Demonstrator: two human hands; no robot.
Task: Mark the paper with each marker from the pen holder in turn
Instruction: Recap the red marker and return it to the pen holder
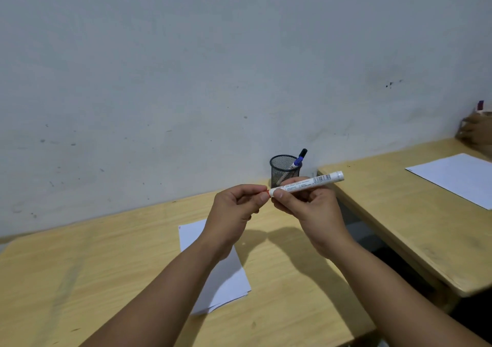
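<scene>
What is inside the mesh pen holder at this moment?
One blue marker with a dark end leans out of the pen holder to the right. The holder's lower part is covered by the right hand, so anything shorter cannot be seen.

Marker (306, 184) between hands – white barrel, black barcode, red at tip. Holder (285, 170) behind hands – black mesh. Paper (226, 274) below: white. Desk (80, 266) pale yellow wood-grain.

Left hand (235, 205) and right hand (311, 208) raised together, fingers pinched.

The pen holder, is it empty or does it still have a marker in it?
Not empty: a blue marker leans out of the mesh pen holder.
</scene>
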